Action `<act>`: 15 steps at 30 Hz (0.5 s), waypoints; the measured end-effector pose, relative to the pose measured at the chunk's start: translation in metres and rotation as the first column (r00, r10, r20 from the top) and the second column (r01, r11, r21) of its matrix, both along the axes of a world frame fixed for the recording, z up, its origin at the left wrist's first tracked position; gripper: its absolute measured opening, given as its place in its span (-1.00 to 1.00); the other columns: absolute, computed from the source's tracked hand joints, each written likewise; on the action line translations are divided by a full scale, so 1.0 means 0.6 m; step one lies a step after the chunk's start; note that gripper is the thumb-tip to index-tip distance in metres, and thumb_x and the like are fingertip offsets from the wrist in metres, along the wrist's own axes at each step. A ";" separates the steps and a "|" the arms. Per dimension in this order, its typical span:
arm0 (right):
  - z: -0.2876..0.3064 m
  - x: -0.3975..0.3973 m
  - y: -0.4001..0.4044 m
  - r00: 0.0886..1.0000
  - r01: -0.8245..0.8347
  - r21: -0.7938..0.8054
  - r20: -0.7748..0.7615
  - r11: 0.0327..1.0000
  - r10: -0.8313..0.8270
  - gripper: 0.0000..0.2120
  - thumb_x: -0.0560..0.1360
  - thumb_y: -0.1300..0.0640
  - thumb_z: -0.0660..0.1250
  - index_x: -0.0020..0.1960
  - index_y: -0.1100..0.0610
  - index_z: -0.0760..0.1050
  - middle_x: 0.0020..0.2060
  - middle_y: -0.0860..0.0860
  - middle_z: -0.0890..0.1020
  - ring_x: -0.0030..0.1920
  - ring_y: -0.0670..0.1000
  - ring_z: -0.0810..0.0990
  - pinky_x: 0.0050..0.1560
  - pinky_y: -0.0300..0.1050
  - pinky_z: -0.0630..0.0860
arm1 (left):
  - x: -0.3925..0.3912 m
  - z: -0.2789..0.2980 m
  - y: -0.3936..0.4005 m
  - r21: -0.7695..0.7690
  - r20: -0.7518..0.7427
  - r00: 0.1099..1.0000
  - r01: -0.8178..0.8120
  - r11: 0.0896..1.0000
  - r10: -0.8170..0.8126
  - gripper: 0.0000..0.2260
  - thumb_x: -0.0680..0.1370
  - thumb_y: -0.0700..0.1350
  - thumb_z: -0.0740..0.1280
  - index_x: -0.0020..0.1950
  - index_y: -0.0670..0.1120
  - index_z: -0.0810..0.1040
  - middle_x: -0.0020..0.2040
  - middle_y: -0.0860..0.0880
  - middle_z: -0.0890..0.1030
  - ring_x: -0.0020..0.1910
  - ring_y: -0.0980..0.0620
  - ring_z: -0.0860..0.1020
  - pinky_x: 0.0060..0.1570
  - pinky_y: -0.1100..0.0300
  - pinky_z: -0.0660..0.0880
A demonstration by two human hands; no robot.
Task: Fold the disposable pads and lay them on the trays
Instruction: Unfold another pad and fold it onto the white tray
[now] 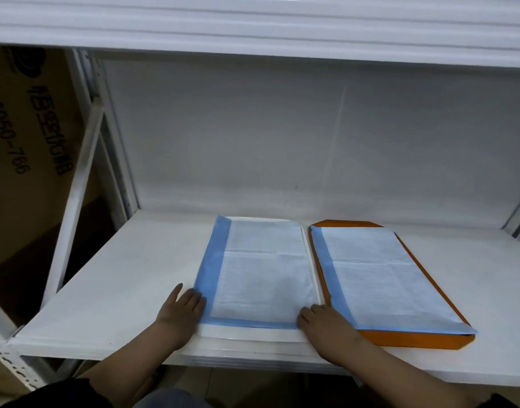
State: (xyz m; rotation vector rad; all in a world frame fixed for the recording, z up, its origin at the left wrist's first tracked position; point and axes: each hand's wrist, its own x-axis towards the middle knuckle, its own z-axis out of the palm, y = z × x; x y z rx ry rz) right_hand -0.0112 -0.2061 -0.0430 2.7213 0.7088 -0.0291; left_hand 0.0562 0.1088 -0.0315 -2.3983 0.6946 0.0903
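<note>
**Seating the folded pad square on the white tray**

Found on the white shelf (pixel 111 278): two trays side by side, each under a folded pad. On the left, the white tray (pixel 252 337) with the left pad (pixel 261 275) — blue border along its left and near edges. Just beside it, the orange tray (pixel 411 338) with the right pad (pixel 379 275), its near right corner overhanging the rim a little.

Left hand (pixel 180 309) lay flat at the left pad's near left corner, fingers straight and close together, tips on the blue border. Right hand (pixel 320 322) rested at the near right corner, fingers loosely extended, touching the pad's edge and the tray's rim; nothing gripped by either.

Judged as the last settling of the left pad. Best done with light, even pressure from both palms, sliding outward from the centre crease — thin sheet, likely to ripple or drag if pushed from one side only. Worth keeping the near edge parallel to the tray's front lip, and away from the neighbouring pad.
</note>
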 end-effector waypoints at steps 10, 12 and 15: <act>-0.001 -0.024 0.019 0.991 0.111 0.118 0.061 0.987 -0.119 -0.52 -0.19 0.06 0.59 -0.27 0.06 0.64 -0.43 0.00 0.59 -0.45 -0.05 0.56 -0.30 -0.16 0.58 | -0.064 -0.046 -0.003 -0.405 -0.144 0.989 -0.093 0.909 0.037 -0.45 0.25 0.11 0.10 0.00 -0.12 0.71 0.00 -0.06 0.70 -0.06 0.06 0.68 0.41 0.09 -0.07; -0.007 -0.029 0.021 0.984 0.159 0.094 0.059 0.983 -0.165 -0.50 -0.19 0.07 0.60 -0.25 0.12 0.66 -0.37 0.04 0.64 -0.38 -0.02 0.63 -0.21 -0.10 0.62 | -0.061 -0.047 0.007 -0.412 -0.118 0.990 -0.113 0.904 0.070 -0.46 0.26 0.10 0.10 0.00 -0.12 0.71 0.00 -0.07 0.70 -0.04 0.02 0.68 0.40 0.03 -0.08; -0.004 -0.031 0.024 0.974 0.215 0.005 0.067 0.977 -0.215 -0.50 -0.19 0.05 0.62 -0.29 0.19 0.66 -0.37 0.09 0.65 -0.33 0.06 0.66 -0.16 0.01 0.63 | -0.056 -0.042 0.016 -0.416 -0.093 0.986 -0.165 0.894 0.138 -0.48 0.27 0.05 0.10 -0.03 -0.16 0.71 -0.03 -0.13 0.70 0.02 -0.11 0.66 0.39 -0.07 -0.05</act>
